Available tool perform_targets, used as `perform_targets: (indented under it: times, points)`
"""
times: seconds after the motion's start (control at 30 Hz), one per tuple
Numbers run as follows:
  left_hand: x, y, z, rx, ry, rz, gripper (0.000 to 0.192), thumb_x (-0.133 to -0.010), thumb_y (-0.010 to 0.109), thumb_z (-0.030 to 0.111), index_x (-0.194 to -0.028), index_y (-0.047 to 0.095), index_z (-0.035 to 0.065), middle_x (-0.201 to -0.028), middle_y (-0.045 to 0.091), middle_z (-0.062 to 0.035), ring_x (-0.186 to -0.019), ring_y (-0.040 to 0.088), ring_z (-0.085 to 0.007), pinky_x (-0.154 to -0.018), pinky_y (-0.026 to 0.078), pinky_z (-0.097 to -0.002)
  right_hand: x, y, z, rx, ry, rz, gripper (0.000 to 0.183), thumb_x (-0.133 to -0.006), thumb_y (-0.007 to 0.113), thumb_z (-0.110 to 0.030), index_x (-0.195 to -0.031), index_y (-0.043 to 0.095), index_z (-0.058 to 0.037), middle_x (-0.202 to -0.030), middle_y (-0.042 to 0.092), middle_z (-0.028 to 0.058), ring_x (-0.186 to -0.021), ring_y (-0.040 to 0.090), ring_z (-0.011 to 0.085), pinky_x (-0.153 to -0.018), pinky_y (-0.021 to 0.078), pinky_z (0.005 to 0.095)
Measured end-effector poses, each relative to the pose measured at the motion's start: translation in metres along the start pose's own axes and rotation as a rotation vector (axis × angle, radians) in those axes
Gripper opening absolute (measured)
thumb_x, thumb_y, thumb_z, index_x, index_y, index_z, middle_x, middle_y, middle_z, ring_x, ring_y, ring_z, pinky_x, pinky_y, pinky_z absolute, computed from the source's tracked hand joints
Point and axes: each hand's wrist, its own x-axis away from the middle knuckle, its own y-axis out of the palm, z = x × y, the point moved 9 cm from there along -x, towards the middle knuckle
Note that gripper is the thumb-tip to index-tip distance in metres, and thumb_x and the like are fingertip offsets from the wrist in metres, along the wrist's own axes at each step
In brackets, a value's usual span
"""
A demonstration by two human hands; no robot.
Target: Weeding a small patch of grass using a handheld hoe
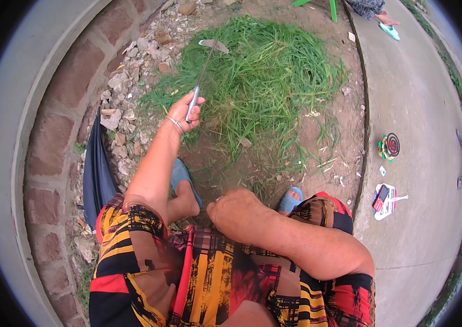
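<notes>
My left hand [185,110] is closed around the grey handle of a small long-necked hand hoe or sickle [207,67]. Its thin shaft reaches up to a metal blade that lies over the left part of a heap of cut green grass [255,77]. In front of my lap is my right hand [231,206], bent inward above bare soil, below the heap. Its fingers are mostly hidden by the back of the hand, so whether it holds anything does not show.
Stone rubble [122,81] and a folded dark umbrella [96,175] lie to the left, beside a stone-block edging [53,139]. On the concrete path [415,102] to the right are a mosquito coil [393,144] and a hand fan [386,206] bearing a phone. Parts of other people show beyond.
</notes>
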Motion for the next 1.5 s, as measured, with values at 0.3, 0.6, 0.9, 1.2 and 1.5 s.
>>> perform_targets:
  times: [0.3,0.6,0.9,1.2,1.5]
  points:
    - [0.026,0.019,-0.057,0.031,0.103,-0.066,0.042,-0.088,0.045,0.050,-0.100,0.052,0.0103,-0.059,0.046,0.0022,-0.043,0.041,-0.0093,-0.038,0.031,-0.0251,-0.006,0.010,-0.003,-0.010,0.023,-0.115,0.016,-0.074,0.054,-0.011,-0.082,0.064,-0.0017,-0.080,0.065,0.0155,-0.077,0.064,0.0272,-0.065,0.0506,0.0361]
    - [0.024,-0.036,-0.088,-0.289,-0.039,0.226,0.023,-0.088,0.051,0.034,-0.084,0.046,0.0123,-0.052,0.043,0.0043,-0.037,0.035,-0.0057,-0.033,0.025,-0.0236,-0.006,0.012,-0.007,0.037,0.005,-0.095,0.017,-0.073,0.056,-0.014,-0.082,0.064,-0.0020,-0.078,0.064,0.0148,-0.075,0.064,0.0271,-0.065,0.0503,0.0353]
    - [0.048,0.033,-0.009,-0.160,0.502,-0.041,0.028,-0.093,0.045,0.033,-0.103,0.049,0.0070,-0.065,0.051,-0.0010,-0.050,0.050,-0.0102,-0.045,0.041,-0.0219,-0.008,0.008,-0.006,0.057,-0.030,-0.013,0.017,-0.075,0.057,-0.018,-0.079,0.061,-0.0021,-0.069,0.064,0.0137,-0.067,0.064,0.0279,-0.059,0.0499,0.0370]
    - [0.025,-0.049,-0.129,-0.185,-0.182,0.288,0.034,-0.090,0.044,0.043,-0.081,0.050,0.0106,-0.050,0.041,0.0074,-0.037,0.031,-0.0046,-0.036,0.026,-0.0238,-0.010,0.006,-0.010,0.027,-0.009,-0.110,0.017,-0.074,0.057,-0.014,-0.082,0.064,-0.0015,-0.080,0.065,0.0142,-0.076,0.065,0.0269,-0.065,0.0509,0.0355]
    - [0.052,0.033,-0.008,-0.088,0.546,-0.012,0.032,-0.091,0.047,0.036,-0.104,0.051,0.0063,-0.061,0.048,0.0021,-0.043,0.043,-0.0085,-0.040,0.037,-0.0260,-0.010,0.005,-0.006,0.047,-0.021,-0.057,0.018,-0.076,0.056,-0.018,-0.081,0.061,-0.0019,-0.072,0.064,0.0141,-0.069,0.064,0.0284,-0.060,0.0507,0.0375]
